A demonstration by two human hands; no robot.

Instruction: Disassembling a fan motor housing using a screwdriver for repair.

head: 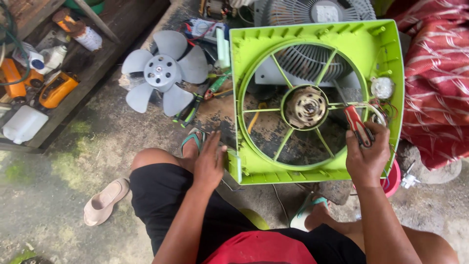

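A red-handled screwdriver [358, 128] is gripped in the right hand [367, 155], its tip apparently among wires just above. The green fan housing [386, 63] is steadied by the flat, open left hand [209, 164].

Concrete floor [73, 161], grey, stained, moss-green patches at left. Lying on it: grey five-blade fan propeller [163, 73], upper centre; green-handled pliers [188, 113] just below the propeller; lime-green square fan housing [391, 63] with round motor at its hub, standing at centre right; grey fan grille [293, 12] behind the housing; beige slipper [103, 201] at lower left; red patterned cloth [435, 73] at right edge. Wooden shelf [105, 46] at upper left, bearing orange tools, white bottles, white canister [23, 124].
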